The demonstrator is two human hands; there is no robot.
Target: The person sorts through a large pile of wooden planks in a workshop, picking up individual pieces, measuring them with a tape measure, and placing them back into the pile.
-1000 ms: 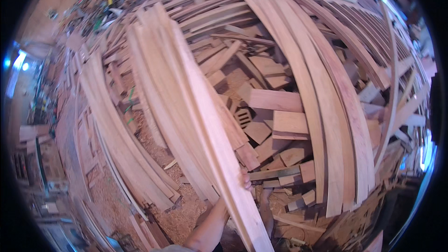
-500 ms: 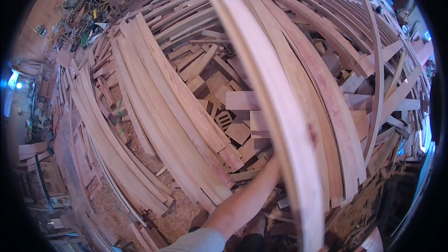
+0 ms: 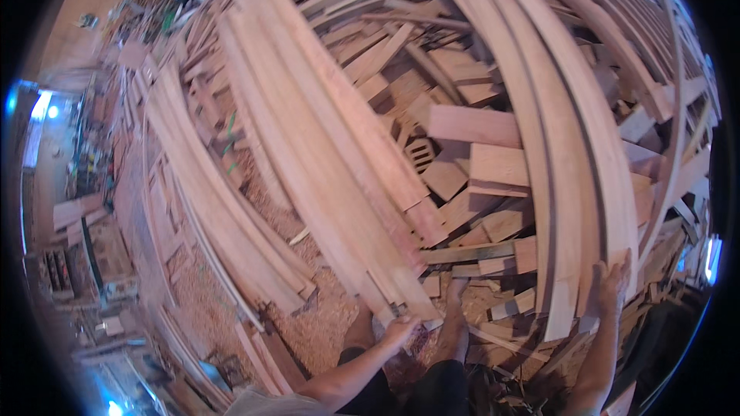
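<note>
My right hand (image 3: 613, 283) grips the near end of a long pale wooden board (image 3: 597, 131), which lies on top of the right-hand stack, its fingertips over the board's end. My left hand (image 3: 402, 331) is low in the middle, beside the near ends of a second stack of long planks (image 3: 308, 162). Its fingers look curled; whether they hold anything is hidden and slightly blurred. The planks in both stacks run away from me, side by side and layered.
Loose wooden blocks and offcuts (image 3: 497, 166) fill the gap between the stacks. Further left lies a narrower group of planks (image 3: 220, 192). Wood shavings (image 3: 320, 335) cover the ground near my bare legs (image 3: 456, 323). At the far right a curved strip (image 3: 678, 85) stands up.
The board that crossed the view, raised close to me, now rests on the right-hand stack. My left hand has come from behind it toward the middle planks, and my right hand has come into view.
</note>
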